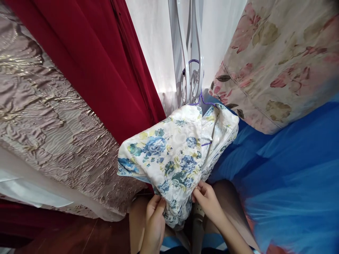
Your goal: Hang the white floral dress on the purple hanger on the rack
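A white garment (pixel 177 151) printed with blue and yellow-green flowers hangs in front of me on a purple hanger (pixel 200 98). Its upper part spreads wide, with an open front that shows the paler inside on the right. The exact kind of garment is unclear. My left hand (pixel 155 218) pinches its lower left edge between thumb and fingers. At the lower right edge, my right hand (pixel 208 199) pinches the cloth the same way. Between them the fabric narrows and bunches downward. Folds partly hide the fingertips.
The hanger hooks onto a white curled metal stand (pixel 197 42). A red cloth (pixel 100 63) and a pink-gold textured fabric (pixel 60 116) hang at left. To the right are a cream floral cloth (pixel 280 67) and blue tulle (pixel 286 176). My legs (pixel 137 218) are below.
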Tool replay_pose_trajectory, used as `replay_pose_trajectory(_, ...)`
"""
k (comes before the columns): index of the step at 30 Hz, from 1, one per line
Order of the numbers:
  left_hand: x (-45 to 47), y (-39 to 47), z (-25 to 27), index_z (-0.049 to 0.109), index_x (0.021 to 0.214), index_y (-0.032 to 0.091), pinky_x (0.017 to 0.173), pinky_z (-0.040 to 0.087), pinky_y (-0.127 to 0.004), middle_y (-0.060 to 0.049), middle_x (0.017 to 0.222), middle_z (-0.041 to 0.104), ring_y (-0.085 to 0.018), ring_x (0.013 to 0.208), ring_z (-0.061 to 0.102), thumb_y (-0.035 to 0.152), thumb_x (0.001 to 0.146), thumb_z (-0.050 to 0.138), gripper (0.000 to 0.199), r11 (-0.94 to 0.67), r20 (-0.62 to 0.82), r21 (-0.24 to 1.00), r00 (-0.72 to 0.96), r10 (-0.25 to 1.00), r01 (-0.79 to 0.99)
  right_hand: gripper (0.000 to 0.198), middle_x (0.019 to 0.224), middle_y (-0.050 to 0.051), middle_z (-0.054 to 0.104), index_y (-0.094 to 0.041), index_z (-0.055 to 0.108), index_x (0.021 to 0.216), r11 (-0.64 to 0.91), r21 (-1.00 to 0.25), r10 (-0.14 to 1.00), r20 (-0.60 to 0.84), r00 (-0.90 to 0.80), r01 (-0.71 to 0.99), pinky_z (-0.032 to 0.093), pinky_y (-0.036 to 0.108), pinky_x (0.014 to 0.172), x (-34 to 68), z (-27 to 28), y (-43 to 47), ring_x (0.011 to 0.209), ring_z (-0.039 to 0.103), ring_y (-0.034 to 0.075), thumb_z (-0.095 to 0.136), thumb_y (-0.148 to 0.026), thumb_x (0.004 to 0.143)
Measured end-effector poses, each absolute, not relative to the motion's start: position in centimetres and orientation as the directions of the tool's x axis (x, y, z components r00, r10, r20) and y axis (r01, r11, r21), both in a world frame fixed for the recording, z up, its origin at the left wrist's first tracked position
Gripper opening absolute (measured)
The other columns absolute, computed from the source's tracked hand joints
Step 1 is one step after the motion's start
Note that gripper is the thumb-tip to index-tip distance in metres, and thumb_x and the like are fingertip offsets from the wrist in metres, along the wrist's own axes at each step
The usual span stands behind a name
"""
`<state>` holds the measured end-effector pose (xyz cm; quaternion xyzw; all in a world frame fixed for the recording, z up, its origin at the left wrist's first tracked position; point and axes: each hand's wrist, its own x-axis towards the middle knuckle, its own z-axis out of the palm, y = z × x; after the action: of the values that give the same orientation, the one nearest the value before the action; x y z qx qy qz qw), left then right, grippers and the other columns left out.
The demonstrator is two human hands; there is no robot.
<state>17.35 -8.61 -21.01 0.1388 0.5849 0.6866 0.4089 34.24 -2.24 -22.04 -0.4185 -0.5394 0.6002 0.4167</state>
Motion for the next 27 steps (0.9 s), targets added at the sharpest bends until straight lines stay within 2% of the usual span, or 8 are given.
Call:
replay_pose_trajectory(3,16.3,-8.6,-20.8,0.069,0.102,0.017,0.098,0.047,-0.036,-0.009,0.102,0.070,-0.026,0.106,0.063,0.045,0.072,0.078,0.042,-0.001,-0.145,0.981,-0.741,0.656,-0.193,0.022,0.059,-0.004,0.040,-0.020,0.043,0.066,-0.033,-0.999,0.967,-0.035,-0.253,0.012,0.030,0.025,0.056,34.8,-22.3,-2.8,0.057,0.038,0.012,0.050,-0.025,0.087)
replay_pose_trajectory(6,15.9,-8.8,-20.8,0.064,0.112,0.020,0.102,0.043,-0.033,-0.008,0.116,0.064,-0.024,0.113,0.057,0.041,0.082,0.070,0.037,-0.071,0.198,0.979,-0.826,0.528,0.189,0.021,0.061,-0.003,0.038,-0.019,0.042,0.063,0.031,-0.994,0.977,0.007,-0.215,0.109,0.029,0.025,0.057,35.6,-22.8,-3.4,0.060,0.037,0.012,0.053,-0.018,0.081)
replay_pose_trajectory(8,16.7,-8.9,-21.2,0.064,0.107,0.020,0.099,0.044,-0.032,-0.008,0.111,0.063,-0.024,0.109,0.058,0.037,0.084,0.069,0.029,-0.079,0.306,0.943,-0.753,0.582,0.323,0.017,0.061,-0.003,0.041,-0.019,0.046,0.064,0.056,-0.984,0.976,0.018,-0.217,0.171,0.030,0.024,0.057,36.2,-22.9,-3.6,0.060,0.040,0.012,0.053,-0.016,0.079)
replay_pose_trajectory(11,19.5,-8.8,-22.1,0.068,0.101,0.019,0.093,0.047,-0.033,-0.009,0.104,0.067,-0.025,0.101,0.062,0.032,0.083,0.069,0.022,-0.042,0.197,0.942,-0.448,0.872,0.332,0.014,0.061,-0.003,0.046,-0.018,0.049,0.065,0.092,-0.969,0.969,0.034,-0.246,0.229,0.032,0.024,0.058,37.1,-22.5,-3.8,0.060,0.043,0.013,0.052,-0.014,0.079)
replay_pose_trajectory(13,21.7,-8.5,-22.8,0.069,0.107,0.020,0.094,0.047,-0.035,-0.011,0.108,0.068,-0.027,0.104,0.062,0.029,0.084,0.068,0.025,-0.031,0.110,0.951,-0.245,0.963,0.308,0.014,0.061,-0.003,0.048,-0.018,0.049,0.065,0.137,-0.958,0.954,0.059,-0.293,0.253,0.033,0.024,0.058,37.8,-21.9,-3.9,0.060,0.044,0.012,0.052,-0.013,0.078)
replay_pose_trajectory(17,24.4,-7.8,-23.8,0.068,0.113,0.022,0.095,0.047,-0.037,-0.011,0.112,0.069,-0.029,0.108,0.062,0.026,0.085,0.065,0.029,-0.074,0.122,0.947,-0.137,0.983,0.312,0.019,0.060,-0.004,0.046,-0.019,0.042,0.064,0.269,-0.910,0.904,0.125,-0.409,0.316,0.030,0.023,0.058,39.0,-20.3,-3.7,0.058,0.043,0.011,0.050,-0.008,0.078)
replay_pose_trajectory(21,24.3,-7.5,-23.6,0.067,0.091,0.022,0.084,0.047,-0.030,-0.006,0.092,0.069,-0.022,0.091,0.064,0.020,0.088,0.059,0.009,-0.183,0.233,0.892,-0.073,0.970,0.413,0.019,0.062,-0.004,0.048,-0.019,0.046,0.068,0.382,-0.850,0.864,0.190,-0.467,0.362,0.031,0.024,0.058,40.0,-19.3,-3.3,0.058,0.045,0.012,0.049,-0.010,0.083)
replay_pose_trajectory(27,22.4,-8.2,-21.6,0.055,0.074,0.019,0.074,0.041,-0.026,-0.004,0.078,0.061,-0.017,0.077,0.057,0.020,0.091,0.054,0.017,-0.233,0.247,0.837,0.039,0.968,0.496,0.011,0.071,0.000,0.057,-0.020,0.055,0.083,0.656,-0.667,0.708,0.381,-0.595,0.354,0.040,0.026,0.063,41.2,-17.5,-0.9,0.065,0.054,0.015,0.050,-0.016,0.091)
